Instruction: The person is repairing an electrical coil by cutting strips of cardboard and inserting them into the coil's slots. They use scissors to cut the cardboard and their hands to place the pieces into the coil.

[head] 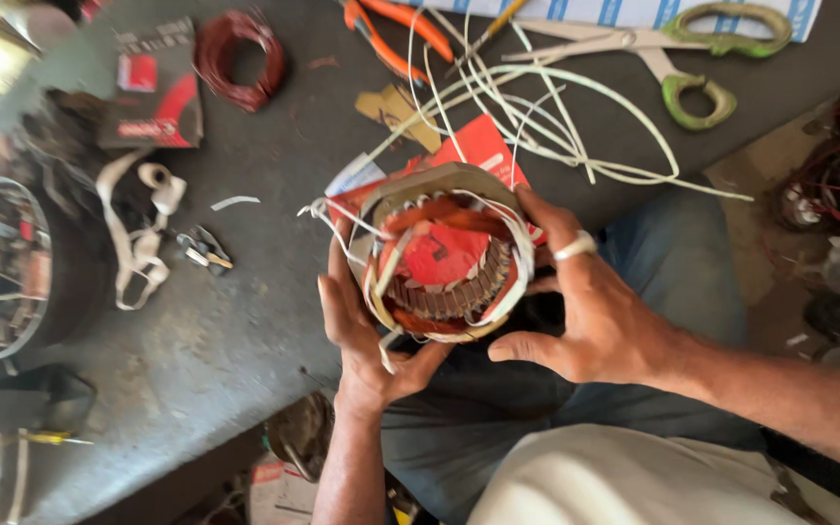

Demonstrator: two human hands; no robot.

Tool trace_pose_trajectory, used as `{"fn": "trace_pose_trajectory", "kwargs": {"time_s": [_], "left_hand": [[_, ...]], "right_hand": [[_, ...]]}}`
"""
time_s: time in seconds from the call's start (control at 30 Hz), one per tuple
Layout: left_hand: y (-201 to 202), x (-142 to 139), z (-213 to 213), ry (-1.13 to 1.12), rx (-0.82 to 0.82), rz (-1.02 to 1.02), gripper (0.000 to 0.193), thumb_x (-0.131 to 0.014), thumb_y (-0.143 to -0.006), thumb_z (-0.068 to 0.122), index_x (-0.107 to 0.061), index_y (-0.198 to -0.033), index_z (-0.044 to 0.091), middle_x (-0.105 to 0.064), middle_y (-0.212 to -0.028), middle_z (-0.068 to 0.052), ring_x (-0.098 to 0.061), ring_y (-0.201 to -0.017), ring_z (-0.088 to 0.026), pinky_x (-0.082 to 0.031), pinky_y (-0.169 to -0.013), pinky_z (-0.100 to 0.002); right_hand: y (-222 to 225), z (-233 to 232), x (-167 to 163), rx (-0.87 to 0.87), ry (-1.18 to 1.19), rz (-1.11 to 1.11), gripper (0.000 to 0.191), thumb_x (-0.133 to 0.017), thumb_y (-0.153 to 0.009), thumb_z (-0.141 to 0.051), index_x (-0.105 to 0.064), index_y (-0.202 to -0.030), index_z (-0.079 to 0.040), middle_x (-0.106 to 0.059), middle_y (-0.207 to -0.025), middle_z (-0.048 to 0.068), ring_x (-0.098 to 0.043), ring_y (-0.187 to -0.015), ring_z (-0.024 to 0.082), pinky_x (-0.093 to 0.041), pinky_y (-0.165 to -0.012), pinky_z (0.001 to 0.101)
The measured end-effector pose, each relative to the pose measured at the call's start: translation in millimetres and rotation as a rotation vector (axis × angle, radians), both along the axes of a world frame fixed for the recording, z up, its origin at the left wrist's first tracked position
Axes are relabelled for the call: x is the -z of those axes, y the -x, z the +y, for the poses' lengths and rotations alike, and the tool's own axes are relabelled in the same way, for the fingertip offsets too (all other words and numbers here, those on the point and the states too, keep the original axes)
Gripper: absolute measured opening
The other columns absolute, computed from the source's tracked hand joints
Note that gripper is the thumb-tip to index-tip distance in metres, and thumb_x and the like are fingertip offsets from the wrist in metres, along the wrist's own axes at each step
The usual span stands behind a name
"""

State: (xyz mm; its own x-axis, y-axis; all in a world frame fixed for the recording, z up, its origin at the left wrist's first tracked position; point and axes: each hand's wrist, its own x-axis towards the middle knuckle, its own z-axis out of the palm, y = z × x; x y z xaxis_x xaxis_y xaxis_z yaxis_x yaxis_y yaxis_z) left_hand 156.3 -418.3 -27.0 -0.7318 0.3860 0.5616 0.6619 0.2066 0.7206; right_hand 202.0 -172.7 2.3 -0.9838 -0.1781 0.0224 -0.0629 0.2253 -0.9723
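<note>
Above grey floor, left hand (362, 326) and right hand (595, 316) clasp motor stator (444, 258), fingers partly hidden behind.

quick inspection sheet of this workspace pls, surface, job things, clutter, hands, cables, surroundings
surface: grey floor, dusty and scuffed.
job's things: motor stator, ring-shaped, with copper windings bound in white sleeving, held upright over the lap.
clutter: green-handled scissors, orange-handled pliers, red and black box, keys, round tin of small parts.
grippers: left hand cups the stator from below and its left side; right hand, with a ring on one finger, grips its right rim.
cables: loose white sleeving strands across the floor; coil of reddish copper wire.
surroundings: person's blue trousers; more wound parts at right edge, blurred.
</note>
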Motion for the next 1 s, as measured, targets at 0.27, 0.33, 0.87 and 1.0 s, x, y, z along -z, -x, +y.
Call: {"fn": "trace_pose_trajectory", "kwargs": {"time_s": [0.27, 0.33, 0.87, 1.0], "left_hand": [[-30, 27, 3, 0.123, -0.145, 0.254, 0.135, -0.095, -0.084, 0.033, 0.01, -0.169, 0.022, -0.016, -0.167, -0.026, -0.028, -0.158, -0.044, -0.028, -0.134, -0.059], [-36, 30, 3, 0.434, -0.061, 0.129, 0.138, -0.098, -0.068, 0.041, -0.001, -0.165, 0.029, -0.033, -0.159, -0.008, -0.042, -0.148, -0.03, -0.026, -0.131, -0.058], [-52, 85, -5, 0.027, -0.17, 0.308, 0.123, -0.088, -0.089, 0.048, 0.001, -0.17, 0.02, -0.004, -0.171, -0.014, -0.018, -0.16, -0.039, -0.029, -0.137, -0.065], [-62, 96, -10, 0.003, -0.229, 0.217, 0.102, -0.07, -0.092, 0.049, -0.004, -0.167, 0.027, -0.007, -0.171, -0.016, -0.022, -0.159, -0.041, -0.027, -0.133, -0.062]], "right_hand": [[-25, 4, 39, -0.026, 0.084, 0.171, 0.13, -0.093, -0.071, -0.018, 0.0, -0.162, -0.007, -0.02, -0.162, 0.021, -0.035, -0.151, 0.034, -0.037, -0.124, 0.0489], [-29, 3, 45, -0.013, 0.098, 0.188, 0.128, -0.092, -0.072, -0.017, -0.001, -0.162, -0.007, -0.019, -0.162, 0.02, -0.034, -0.152, 0.034, -0.036, -0.126, 0.0486], [-22, 5, 54, -0.048, -0.038, 0.421, 0.123, -0.094, -0.071, -0.01, -0.008, -0.158, -0.015, -0.029, -0.156, 0.026, -0.045, -0.144, 0.037, -0.054, -0.112, 0.0442], [-22, 2, 51, -0.042, -0.057, 0.432, 0.119, -0.092, -0.074, -0.004, -0.008, -0.158, -0.014, -0.027, -0.156, 0.028, -0.045, -0.145, 0.037, -0.057, -0.11, 0.0412]]}}
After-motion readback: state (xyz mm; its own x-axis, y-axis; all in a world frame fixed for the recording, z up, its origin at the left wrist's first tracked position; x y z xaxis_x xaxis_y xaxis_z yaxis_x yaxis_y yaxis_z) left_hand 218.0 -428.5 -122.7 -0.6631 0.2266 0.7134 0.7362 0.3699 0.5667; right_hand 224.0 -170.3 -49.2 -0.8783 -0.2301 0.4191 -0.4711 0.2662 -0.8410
